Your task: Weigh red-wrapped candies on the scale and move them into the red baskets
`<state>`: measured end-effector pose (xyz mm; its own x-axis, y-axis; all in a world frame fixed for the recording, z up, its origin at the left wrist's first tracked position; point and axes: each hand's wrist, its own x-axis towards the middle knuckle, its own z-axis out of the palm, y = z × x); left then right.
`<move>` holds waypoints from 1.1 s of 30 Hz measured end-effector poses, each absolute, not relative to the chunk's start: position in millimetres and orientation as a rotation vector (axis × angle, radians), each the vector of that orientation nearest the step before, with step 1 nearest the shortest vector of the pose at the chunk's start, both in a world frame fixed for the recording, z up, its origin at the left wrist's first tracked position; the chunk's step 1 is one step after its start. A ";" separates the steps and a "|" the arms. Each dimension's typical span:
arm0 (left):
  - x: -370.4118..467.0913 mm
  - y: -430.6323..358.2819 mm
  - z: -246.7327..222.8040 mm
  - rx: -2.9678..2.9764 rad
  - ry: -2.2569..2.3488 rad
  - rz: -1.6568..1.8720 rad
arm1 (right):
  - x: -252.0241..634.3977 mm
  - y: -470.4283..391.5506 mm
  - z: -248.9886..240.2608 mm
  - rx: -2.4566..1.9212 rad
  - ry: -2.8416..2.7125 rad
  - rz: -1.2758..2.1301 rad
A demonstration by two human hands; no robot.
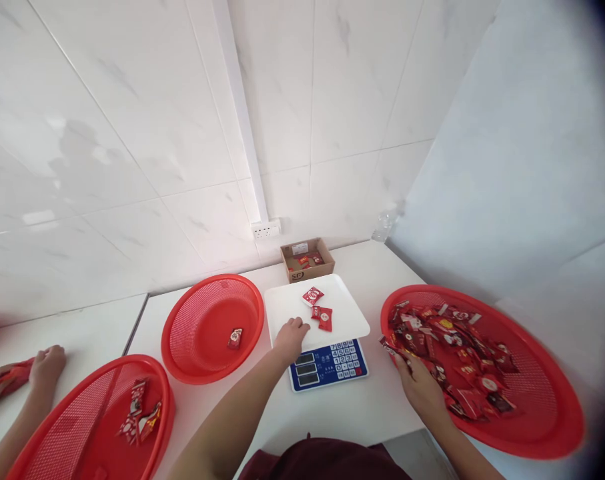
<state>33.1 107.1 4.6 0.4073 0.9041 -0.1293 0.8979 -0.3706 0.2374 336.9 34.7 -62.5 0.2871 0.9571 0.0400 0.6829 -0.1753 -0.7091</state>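
Observation:
My left hand (291,339) is over the near left part of the white weighing tray (349,320), fingers curled together; anything under them is hidden. Several small red packets lie on the tray near it, among them a square packet (313,296) and a larger one (325,319). Below the tray shows the blue keypad of the digital scale (328,365). My right hand (422,388) is closed on a dark red wrapped packet (393,346) at the left rim of a big red basket (557,420), which holds many red packets (465,353).
A round red basket (175,343) with one packet (235,338) stands left of the scale. Nearer is another red basket (165,393) with several packets. A cardboard box (309,273) sits behind the tray by the wall. Another person's hands (47,367) hold something red at far left.

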 end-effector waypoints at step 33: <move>65.3 181.4 13.3 2.234 1.728 0.176 | 332.2 33.2 -43.5 -1.935 -1.451 0.627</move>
<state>65.3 181.4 13.3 0.2644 0.9601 -0.0912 0.9219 -0.2238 0.3163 332.2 33.2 -43.5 0.2792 0.9602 -0.0012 0.6593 -0.1926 -0.7268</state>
